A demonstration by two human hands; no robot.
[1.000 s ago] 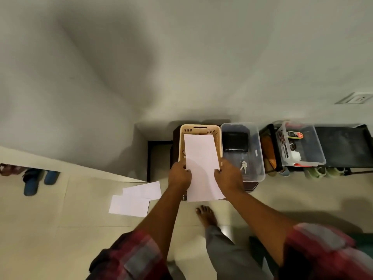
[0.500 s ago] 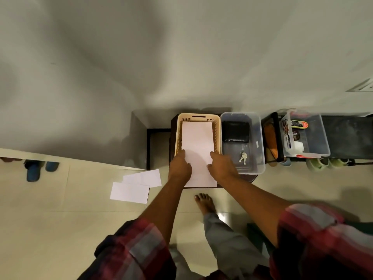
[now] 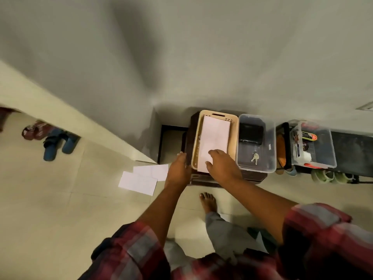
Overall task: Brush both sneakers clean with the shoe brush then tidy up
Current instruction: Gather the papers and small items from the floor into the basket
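Now the paper has dropped inside the basket. Your right hand presses it, fingers wide; for your left hand I cannot tell. Push hard, it crumples.

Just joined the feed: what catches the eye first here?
A white sheet lies in the beige basket, the right hand flat on its near end, the left hand beside the basket. Two more sheets lie overlapping on the floor, left of it.

Blue slippers near wall; two white sheets on floor; keys in clear bin.
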